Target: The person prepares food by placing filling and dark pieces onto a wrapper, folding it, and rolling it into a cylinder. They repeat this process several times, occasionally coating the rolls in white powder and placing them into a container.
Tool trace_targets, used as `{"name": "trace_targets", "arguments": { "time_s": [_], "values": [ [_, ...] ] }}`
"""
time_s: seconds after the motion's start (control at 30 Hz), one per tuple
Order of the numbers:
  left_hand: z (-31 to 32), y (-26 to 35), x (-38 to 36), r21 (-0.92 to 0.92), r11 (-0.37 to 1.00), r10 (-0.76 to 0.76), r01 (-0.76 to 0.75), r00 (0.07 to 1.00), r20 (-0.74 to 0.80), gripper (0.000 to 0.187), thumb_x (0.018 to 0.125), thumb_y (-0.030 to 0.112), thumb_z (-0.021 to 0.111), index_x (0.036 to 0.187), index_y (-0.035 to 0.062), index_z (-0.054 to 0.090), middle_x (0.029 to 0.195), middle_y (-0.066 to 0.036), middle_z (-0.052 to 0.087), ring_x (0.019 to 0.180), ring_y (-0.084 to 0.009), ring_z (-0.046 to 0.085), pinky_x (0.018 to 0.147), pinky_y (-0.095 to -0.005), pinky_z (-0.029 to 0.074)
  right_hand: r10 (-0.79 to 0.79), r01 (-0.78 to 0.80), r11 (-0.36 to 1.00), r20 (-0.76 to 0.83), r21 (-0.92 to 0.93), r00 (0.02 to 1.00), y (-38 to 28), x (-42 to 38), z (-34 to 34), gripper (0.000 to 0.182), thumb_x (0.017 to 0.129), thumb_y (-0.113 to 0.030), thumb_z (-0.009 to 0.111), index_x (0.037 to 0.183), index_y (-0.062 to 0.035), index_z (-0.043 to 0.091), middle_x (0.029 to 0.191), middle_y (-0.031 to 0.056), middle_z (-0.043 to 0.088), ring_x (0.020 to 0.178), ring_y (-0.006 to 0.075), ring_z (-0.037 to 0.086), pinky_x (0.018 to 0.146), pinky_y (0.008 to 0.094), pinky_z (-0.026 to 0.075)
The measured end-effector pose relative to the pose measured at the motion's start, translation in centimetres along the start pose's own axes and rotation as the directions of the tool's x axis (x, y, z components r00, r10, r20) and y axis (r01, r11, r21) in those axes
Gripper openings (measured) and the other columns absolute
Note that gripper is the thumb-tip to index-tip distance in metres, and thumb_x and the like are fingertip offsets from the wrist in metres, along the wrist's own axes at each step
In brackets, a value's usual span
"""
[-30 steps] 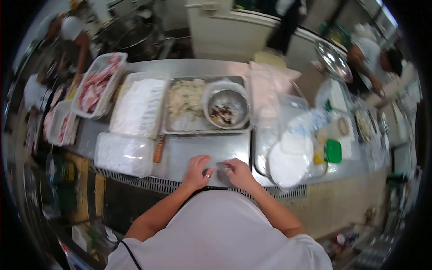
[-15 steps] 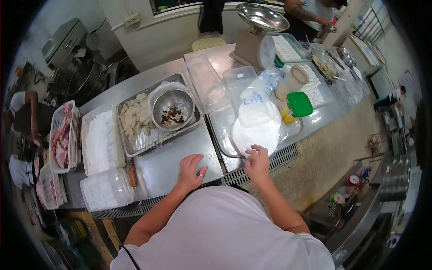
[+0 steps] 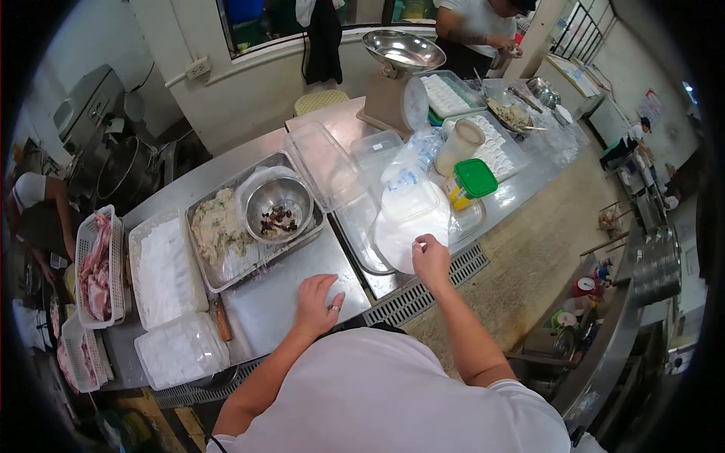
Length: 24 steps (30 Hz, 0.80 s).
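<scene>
My right hand (image 3: 432, 262) is over the near edge of a round white stack of thin sheets (image 3: 396, 241), with its fingers curled and fingertips together. Whatever lies between those fingertips is too small to make out. A clear plastic lid (image 3: 411, 202) rests on the stack. My left hand (image 3: 317, 306), a ring on one finger, is low over the bare steel table (image 3: 264, 291), fingers apart and holding nothing. Beyond it, a steel bowl (image 3: 279, 198) with dark brown pieces stands in a tray (image 3: 226, 283) beside a pale, green-flecked filling (image 3: 219, 226).
Left are boxes of white powder (image 3: 166, 264), a wooden-handled tool (image 3: 223, 321) and a basket of raw meat (image 3: 115, 294). A green-lidded tub (image 3: 474, 180), a jar (image 3: 457, 147) and a scale (image 3: 396, 98) stand right. A co-worker (image 3: 479, 26) works at the far end; others are at the sides.
My right hand's fingers, spread over the white stack before, have drawn together at its edge. My left hand stays open over the table. The camera view has shifted slightly.
</scene>
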<state>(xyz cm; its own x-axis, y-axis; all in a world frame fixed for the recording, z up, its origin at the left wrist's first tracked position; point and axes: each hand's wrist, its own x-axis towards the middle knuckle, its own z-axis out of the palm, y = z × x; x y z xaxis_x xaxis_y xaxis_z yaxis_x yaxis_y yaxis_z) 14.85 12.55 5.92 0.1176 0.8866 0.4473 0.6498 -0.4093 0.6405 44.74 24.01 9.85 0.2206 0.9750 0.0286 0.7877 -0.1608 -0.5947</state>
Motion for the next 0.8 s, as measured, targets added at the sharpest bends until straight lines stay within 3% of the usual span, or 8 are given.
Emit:
{"name": "trace_targets", "arguments": {
  "time_s": [0.07,0.1,0.23,0.33,0.43,0.53,0.63,0.8],
  "values": [
    [-0.1,0.5,1.1,-0.029,0.999,0.027,-0.027,1.0,0.009,0.046,0.094,0.02,0.078,0.134,0.0038,0.066,0.13,-0.017,0.068,0.121,-0.0401,0.061,0.109,-0.0513,0.046,-0.083,0.084,0.996,-0.037,0.025,0.996,1.2,-0.7,1.7,0.031,0.094,-0.016,0.073,0.123,-0.0054,0.073,0.091,0.0207,0.078,0.085,0.042,0.076,0.082,0.0502,0.06],
    [-0.1,0.5,1.3,-0.033,0.999,0.04,-0.04,0.999,0.012,0.045,0.094,0.02,0.078,0.134,0.0036,0.066,0.13,-0.017,0.068,0.121,-0.0402,0.061,0.108,-0.0514,0.046,-0.06,0.065,0.997,0.118,-0.038,0.991,0.4,-1.5,0.9,0.032,0.092,-0.014,0.071,0.122,-0.004,0.067,0.103,0.0232,0.078,0.1,0.0449,0.075,0.091,0.0545,0.058],
    [0.4,0.3,1.6,-0.058,0.996,0.068,-0.066,0.997,0.025,0.047,0.092,0.016,0.08,0.135,0.0034,0.066,0.13,-0.019,0.067,0.122,-0.0418,0.061,0.108,-0.0522,0.047,-0.585,0.533,0.692,0.054,-0.487,0.809,2.4,-3.2,3.6,0.036,0.086,-0.012,0.068,0.12,0.0013,0.069,0.126,0.0243,0.074,0.123,0.0402,0.066,0.11,0.0486,0.05],
    [0.8,0.1,1.4,-0.075,0.994,0.077,-0.074,0.997,0.027,0.049,0.09,0.014,0.081,0.135,0.003,0.065,0.13,-0.02,0.067,0.121,-0.0426,0.061,0.109,-0.0524,0.047,-0.351,0.468,0.78,0.33,-0.415,0.877,1.6,-3.4,2.4,0.028,0.089,-0.013,0.065,0.112,0.0006,0.074,0.122,0.0233,0.074,0.117,0.0398,0.067,0.109,0.0488,0.05],
    [0.6,-0.2,1.2,-0.095,0.991,0.1,-0.097,0.995,0.025,0.044,0.092,0.016,0.08,0.133,0.0024,0.067,0.127,-0.019,0.069,0.119,-0.0418,0.062,0.107,-0.0526,0.047,-0.291,0.356,0.885,0.24,-0.3,0.926,1.9,-3.2,2.8,0.02,0.09,-0.013,0.064,0.099,-0.0009,0.078,0.115,0.0198,0.075,0.113,0.038,0.068,0.106,0.0486,0.051],
    [0.3,0.1,0.8,-0.108,0.989,0.108,-0.106,0.994,0.009,0.041,0.093,0.017,0.079,0.13,0.0021,0.068,0.124,-0.018,0.07,0.116,-0.0416,0.063,0.105,-0.0525,0.048,-0.516,0.487,0.778,0.038,-0.397,0.856,3.5,-3.3,4.5,0.018,0.091,-0.013,0.067,0.1,-0.002,0.078,0.115,0.0191,0.078,0.111,0.0375,0.07,0.105,0.0481,0.053],
    [0.0,0.2,0.8,-0.105,0.988,0.116,-0.116,0.993,-0.011,0.04,0.093,0.016,0.079,0.13,0.0019,0.069,0.122,-0.018,0.07,0.114,-0.0418,0.064,0.103,-0.0518,0.049,-0.508,0.516,0.76,0.136,-0.394,0.851,4.1,-3.1,4.4,0.013,0.09,-0.015,0.068,0.092,-0.0047,0.076,0.104,0.0159,0.075,0.103,0.0369,0.069,0.094,0.0475,0.055],
    [-0.4,-0.3,-0.1,-0.083,0.991,0.105,-0.105,0.994,-0.008,0.043,0.092,0.015,0.08,0.131,0.0018,0.067,0.123,-0.019,0.07,0.114,-0.042,0.064,0.103,-0.0514,0.05,-0.437,0.429,0.89,-0.024,-0.155,0.899,1.9,-4.7,3.3,0.008,0.084,-0.009,0.076,0.089,-0.0068,0.071,0.1,0.0152,0.073,0.099,0.0377,0.068,0.09,0.0493,0.054]
  ]
}}
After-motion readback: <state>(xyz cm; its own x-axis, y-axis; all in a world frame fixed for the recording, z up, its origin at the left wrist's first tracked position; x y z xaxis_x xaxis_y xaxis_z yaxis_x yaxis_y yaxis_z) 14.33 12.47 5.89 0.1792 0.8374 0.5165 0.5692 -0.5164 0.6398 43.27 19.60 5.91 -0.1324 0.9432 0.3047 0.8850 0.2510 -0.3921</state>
